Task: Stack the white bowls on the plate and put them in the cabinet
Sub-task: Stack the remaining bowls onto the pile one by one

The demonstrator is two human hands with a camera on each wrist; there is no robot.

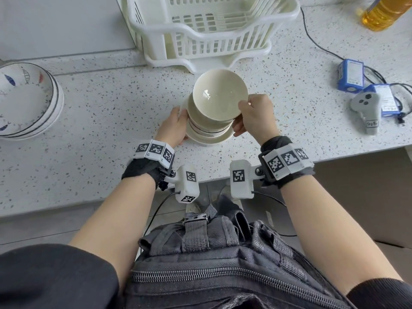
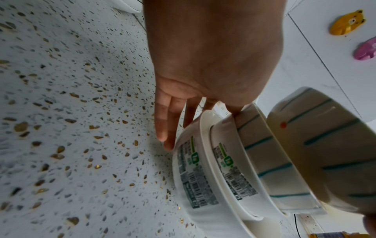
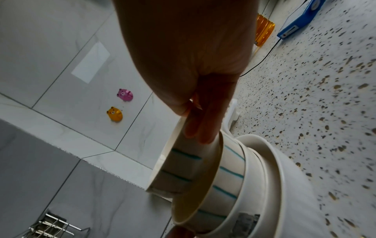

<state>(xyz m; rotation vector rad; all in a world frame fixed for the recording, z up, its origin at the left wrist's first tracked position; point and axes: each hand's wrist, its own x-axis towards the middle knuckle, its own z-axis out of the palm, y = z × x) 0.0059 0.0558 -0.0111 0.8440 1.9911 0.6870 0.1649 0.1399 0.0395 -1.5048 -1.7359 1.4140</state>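
Observation:
A stack of white bowls (image 1: 200, 121) stands on a white plate (image 1: 209, 139) in the middle of the speckled counter. The top bowl (image 1: 219, 94), cream inside with teal stripes outside (image 3: 179, 169), sits tilted on the stack. My right hand (image 1: 254, 117) pinches its near-right rim, thumb inside and fingers outside (image 3: 203, 128). My left hand (image 1: 176, 126) rests against the stack's left side. Its fingers (image 2: 168, 122) lie straight beside the plate (image 2: 183, 185), and its thumb touches a lower bowl's rim. The lower pieces carry barcode stickers.
A white dish rack (image 1: 211, 30) stands just behind the stack. Patterned plates (image 1: 24, 101) are piled at the far left. Blue battery packs (image 1: 350, 75), a grey controller (image 1: 365, 108), cables and an oil bottle (image 1: 383, 12) lie to the right. The counter's front edge runs near my wrists.

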